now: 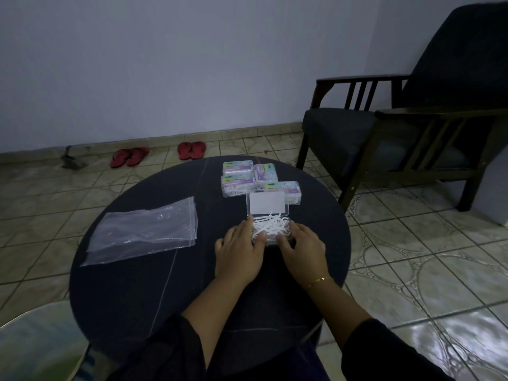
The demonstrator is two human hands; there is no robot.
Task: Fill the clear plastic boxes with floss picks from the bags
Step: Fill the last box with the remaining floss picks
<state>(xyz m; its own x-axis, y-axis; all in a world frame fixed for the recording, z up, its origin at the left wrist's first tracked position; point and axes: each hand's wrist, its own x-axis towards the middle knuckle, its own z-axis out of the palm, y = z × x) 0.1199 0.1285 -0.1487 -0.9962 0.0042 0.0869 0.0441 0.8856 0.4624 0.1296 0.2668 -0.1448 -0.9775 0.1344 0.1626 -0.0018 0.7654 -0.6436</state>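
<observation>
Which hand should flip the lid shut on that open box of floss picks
Probably the right hand: its fingers sit beside the open box, nearer the raised lid. The left hand lies across the box's near corner, well placed to steady it.

We extend both forearms forward over the near edge of the table (115,284). Our left hand (242,250) lies palm down, fingers relaxed and slightly spread. Our right hand (302,250) lies palm down beside it, fingers loosely bent. Both sleeves are pushed back from the wrists.
</observation>
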